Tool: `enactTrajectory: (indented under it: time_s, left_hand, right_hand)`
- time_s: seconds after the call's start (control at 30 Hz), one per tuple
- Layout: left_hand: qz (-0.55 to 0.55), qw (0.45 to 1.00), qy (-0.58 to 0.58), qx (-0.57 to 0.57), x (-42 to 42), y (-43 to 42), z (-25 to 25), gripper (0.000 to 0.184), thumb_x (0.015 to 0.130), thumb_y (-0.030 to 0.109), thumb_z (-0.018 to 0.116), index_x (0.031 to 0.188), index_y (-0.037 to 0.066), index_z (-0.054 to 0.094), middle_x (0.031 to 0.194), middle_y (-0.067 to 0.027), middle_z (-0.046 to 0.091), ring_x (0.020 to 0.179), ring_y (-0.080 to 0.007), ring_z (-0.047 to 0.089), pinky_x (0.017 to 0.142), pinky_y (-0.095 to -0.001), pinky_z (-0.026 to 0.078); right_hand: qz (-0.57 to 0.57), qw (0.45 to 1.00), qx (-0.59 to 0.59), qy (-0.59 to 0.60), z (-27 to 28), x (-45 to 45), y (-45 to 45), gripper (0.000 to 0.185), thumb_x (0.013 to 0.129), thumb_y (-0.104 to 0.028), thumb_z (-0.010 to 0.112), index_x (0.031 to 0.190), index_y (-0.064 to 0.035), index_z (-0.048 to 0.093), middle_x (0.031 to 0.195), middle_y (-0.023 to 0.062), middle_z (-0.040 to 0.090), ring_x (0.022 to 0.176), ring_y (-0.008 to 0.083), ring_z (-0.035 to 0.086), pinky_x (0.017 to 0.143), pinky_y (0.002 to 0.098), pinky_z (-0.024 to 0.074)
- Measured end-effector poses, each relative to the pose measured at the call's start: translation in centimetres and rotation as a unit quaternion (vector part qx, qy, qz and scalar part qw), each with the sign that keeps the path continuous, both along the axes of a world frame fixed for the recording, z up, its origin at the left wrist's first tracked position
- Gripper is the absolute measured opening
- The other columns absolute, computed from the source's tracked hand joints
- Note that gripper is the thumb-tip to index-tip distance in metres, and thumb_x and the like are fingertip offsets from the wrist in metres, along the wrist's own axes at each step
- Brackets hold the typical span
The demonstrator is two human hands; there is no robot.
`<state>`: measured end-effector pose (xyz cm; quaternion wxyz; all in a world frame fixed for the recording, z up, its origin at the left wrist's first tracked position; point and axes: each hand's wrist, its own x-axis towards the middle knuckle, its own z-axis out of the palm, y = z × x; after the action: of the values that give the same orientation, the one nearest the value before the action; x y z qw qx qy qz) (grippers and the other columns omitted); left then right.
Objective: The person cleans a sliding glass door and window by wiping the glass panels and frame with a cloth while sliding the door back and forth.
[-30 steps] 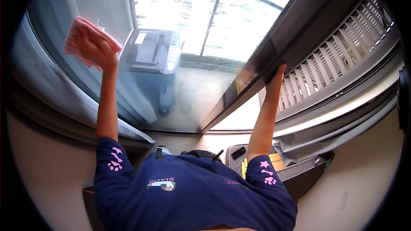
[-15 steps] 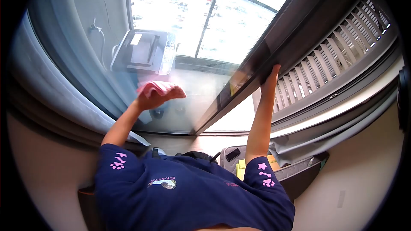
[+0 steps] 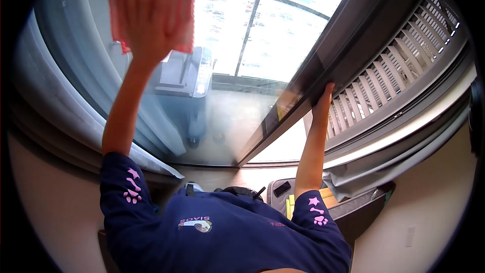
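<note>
My left hand (image 3: 146, 35) is raised high at the left, with a pink-red cleaning cloth (image 3: 183, 5) spread flat under its fingers. The cloth lies against or just before the glass pane (image 3: 242, 116) of a sliding door; which of these I cannot tell. The hand and cloth are slightly blurred. My right hand (image 3: 324, 96) grips the edge of the dark door frame (image 3: 336, 45), and most of its fingers are hidden behind the frame.
Through the glass show a grey appliance (image 3: 184, 76) and a balcony railing (image 3: 247, 33). Curtains (image 3: 86, 106) hang at the left. At the right is a slatted panel (image 3: 389, 71). A padded grey seat (image 3: 348, 210) below holds a phone (image 3: 283, 188) and yellow items (image 3: 290, 206).
My left hand has swept up along the glass, and the cloth, bunched before, is now spread out. My right hand stays on the door frame.
</note>
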<state>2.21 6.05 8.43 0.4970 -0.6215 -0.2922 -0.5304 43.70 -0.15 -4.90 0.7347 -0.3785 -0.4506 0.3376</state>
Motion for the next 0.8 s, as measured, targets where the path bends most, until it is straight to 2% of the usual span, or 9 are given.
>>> enactTrajectory:
  time_s: [0.07, 0.17, 0.2, 0.27, 0.33, 0.43, 0.47, 0.57, 0.8]
  left_hand:
    - [-0.018, 0.986, 0.071, -0.152, 3.0, -1.5, -7.1, 0.063, 0.072, 0.033, 0.062, 0.129, 0.019, 0.037, 0.134, -0.0083, 0.035, 0.124, -0.0327, 0.031, 0.101, -0.0507, 0.02]
    - [-0.088, 0.929, 0.332, -0.137, 5.1, -4.7, -11.5, 0.055, 0.077, 0.022, 0.058, 0.128, 0.021, 0.039, 0.132, 0.0025, 0.038, 0.123, -0.0135, 0.034, 0.105, -0.0379, 0.021]
    - [-0.042, 0.868, 0.469, -0.154, 4.6, -4.6, -12.2, 0.05, 0.08, 0.017, 0.054, 0.128, 0.02, 0.04, 0.131, 0.0042, 0.038, 0.122, -0.0121, 0.034, 0.106, -0.0338, 0.023]
    - [-0.012, 0.863, 0.484, -0.141, 3.0, -3.6, -13.4, 0.052, 0.083, 0.02, 0.05, 0.131, 0.025, 0.034, 0.137, 0.0047, 0.03, 0.127, -0.0136, 0.027, 0.108, -0.0363, 0.017]
    - [-0.038, 0.893, 0.412, -0.178, 1.3, -4.1, -10.8, 0.05, 0.083, 0.021, 0.05, 0.131, 0.025, 0.035, 0.136, 0.0053, 0.031, 0.127, -0.0137, 0.027, 0.107, -0.0372, 0.019]
    - [0.025, 0.973, 0.213, -0.087, -3.0, -1.6, -6.9, 0.053, 0.081, 0.049, 0.049, 0.127, 0.025, 0.041, 0.136, 0.0033, 0.033, 0.128, -0.0242, 0.026, 0.102, -0.0504, 0.02]
    - [0.021, 0.981, 0.163, -0.103, -4.1, -1.3, -4.5, 0.06, 0.076, 0.046, 0.057, 0.128, 0.021, 0.039, 0.133, -0.0056, 0.037, 0.126, -0.0297, 0.029, 0.103, -0.0484, 0.021]
    - [0.071, 0.997, -0.007, 0.033, -6.1, -0.7, 2.0, 0.057, 0.081, 0.042, 0.049, 0.129, 0.015, 0.035, 0.128, -0.0105, 0.042, 0.119, -0.0337, 0.038, 0.1, -0.0492, 0.027]
    - [0.085, 0.992, -0.038, 0.079, -7.0, -0.1, 3.0, 0.053, 0.084, 0.043, 0.039, 0.129, 0.015, 0.036, 0.128, -0.0099, 0.043, 0.119, -0.0329, 0.038, 0.1, -0.0505, 0.026]
  right_hand:
    - [0.004, 1.0, -0.012, 0.002, 0.2, -0.2, -0.2, 0.082, 0.078, -0.061, 0.045, 0.128, 0.0023, 0.032, 0.126, 0.0111, 0.041, 0.115, 0.0207, 0.04, 0.099, 0.0304, 0.0295]
    - [-0.001, 1.0, -0.008, 0.0, 0.3, -0.1, -0.3, 0.08, 0.079, -0.059, 0.045, 0.128, 0.002, 0.032, 0.126, 0.0103, 0.042, 0.115, 0.0202, 0.04, 0.099, 0.0297, 0.0291]
    - [0.001, 1.0, -0.006, 0.0, 0.2, -0.1, -0.3, 0.079, 0.079, -0.059, 0.045, 0.128, 0.0019, 0.032, 0.126, 0.01, 0.042, 0.115, 0.0201, 0.04, 0.099, 0.0296, 0.0291]
    - [0.006, 1.0, -0.001, 0.003, -0.1, 0.2, 0.0, 0.077, 0.08, -0.058, 0.045, 0.128, 0.0016, 0.032, 0.126, 0.0095, 0.042, 0.115, 0.0199, 0.04, 0.099, 0.0293, 0.0293]
    - [0.003, 1.0, 0.004, 0.002, -0.7, 0.7, 0.3, 0.077, 0.08, -0.058, 0.045, 0.128, 0.0014, 0.033, 0.126, 0.0096, 0.042, 0.115, 0.0199, 0.04, 0.099, 0.0293, 0.0294]
    - [-0.004, 1.0, -0.003, 0.002, -0.6, 0.5, 0.2, 0.078, 0.08, -0.059, 0.044, 0.128, 0.0013, 0.033, 0.127, 0.0099, 0.041, 0.115, 0.0202, 0.04, 0.099, 0.0293, 0.0294]
    - [-0.008, 1.0, -0.008, 0.002, -0.5, 0.4, 0.2, 0.078, 0.08, -0.059, 0.043, 0.128, 0.0013, 0.033, 0.127, 0.01, 0.041, 0.115, 0.0203, 0.04, 0.099, 0.0293, 0.0294]
    - [-0.013, 1.0, -0.004, -0.014, -0.4, 0.2, 0.1, 0.08, 0.079, -0.061, 0.042, 0.128, 0.0016, 0.033, 0.126, 0.0106, 0.042, 0.115, 0.0207, 0.04, 0.099, 0.0296, 0.0293]
    - [-0.026, 0.999, 0.002, -0.019, -0.7, 0.2, 0.2, 0.084, 0.076, -0.064, 0.043, 0.127, 0.003, 0.034, 0.124, 0.0116, 0.043, 0.114, 0.0211, 0.041, 0.099, 0.0305, 0.0296]
